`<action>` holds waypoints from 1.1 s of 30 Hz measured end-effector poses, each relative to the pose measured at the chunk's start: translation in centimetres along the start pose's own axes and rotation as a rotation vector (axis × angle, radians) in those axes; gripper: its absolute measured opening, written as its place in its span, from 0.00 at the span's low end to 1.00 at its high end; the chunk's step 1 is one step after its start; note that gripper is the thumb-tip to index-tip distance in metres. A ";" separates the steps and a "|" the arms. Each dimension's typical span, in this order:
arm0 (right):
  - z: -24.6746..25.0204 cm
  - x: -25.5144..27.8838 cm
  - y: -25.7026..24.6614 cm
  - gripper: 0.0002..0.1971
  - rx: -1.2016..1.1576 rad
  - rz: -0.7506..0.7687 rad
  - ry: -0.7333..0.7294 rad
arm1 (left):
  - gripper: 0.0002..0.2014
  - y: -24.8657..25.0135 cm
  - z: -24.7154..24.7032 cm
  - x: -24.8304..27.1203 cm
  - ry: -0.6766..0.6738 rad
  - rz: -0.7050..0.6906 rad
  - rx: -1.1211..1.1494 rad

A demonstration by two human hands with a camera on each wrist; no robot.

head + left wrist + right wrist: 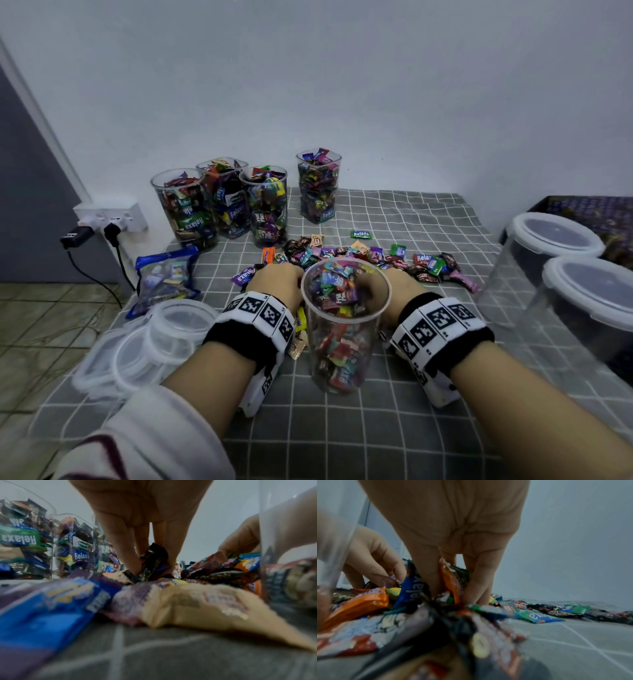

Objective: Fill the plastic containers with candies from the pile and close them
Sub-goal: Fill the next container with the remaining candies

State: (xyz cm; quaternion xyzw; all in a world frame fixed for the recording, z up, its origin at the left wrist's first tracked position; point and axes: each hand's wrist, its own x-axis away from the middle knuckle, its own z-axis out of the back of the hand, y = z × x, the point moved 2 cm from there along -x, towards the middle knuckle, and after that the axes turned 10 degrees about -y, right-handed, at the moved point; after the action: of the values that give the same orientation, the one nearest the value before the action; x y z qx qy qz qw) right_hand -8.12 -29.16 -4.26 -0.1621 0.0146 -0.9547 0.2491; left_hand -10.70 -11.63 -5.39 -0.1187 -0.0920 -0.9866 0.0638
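An open jar (345,329), part-filled w/ candies, is stood upright near the front of the table (428,442), which is covered w/ a grey checked cloth. Just behind the jar the pile (370,258) is spread across the cloth. The left hand (274,279) is set on the pile left of the jar; fingers (120,545) are curled down and a dark-wrapped candy (154,559) is pinched betw. them. The right hand (399,286) is set on the pile right of the jar, fingers (479,577) closed round an orange candy (452,582) and a few more wrappers. Four full jars (236,202), lids off, are seen well behind the jar, by the wall. Clear lids (147,346) are stacked left of the jar at the table edge, w/ a blue candy bag (166,277) just behind them. Two lidded tubs (565,274) are seen far right of the jar. Banded wrist cams w/ b&w markers are worn on both wrists
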 end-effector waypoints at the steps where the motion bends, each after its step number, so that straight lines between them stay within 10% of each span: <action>1: 0.1 0.1 0.0 0.15 -0.005 0.001 -0.002 | 0.09 0.0 0.0 0.1 0.018 -0.002 0.012; 20: 1.5 2.3 1.7 0.09 -0.427 0.000 0.332 | 0.08 0.8 1.9 3.5 0.295 -0.024 0.291; 33: 7.8 9.4 -1.9 0.11 -0.585 0.293 0.547 | 0.09 1.2 2.4 4.3 0.281 -0.048 0.297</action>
State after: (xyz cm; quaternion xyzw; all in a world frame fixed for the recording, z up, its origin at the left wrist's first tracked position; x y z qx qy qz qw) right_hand -14.24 -31.59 6.18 0.0369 0.3733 -0.8727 0.3124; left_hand -14.17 -12.76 -1.80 0.0331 -0.2293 -0.9703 0.0693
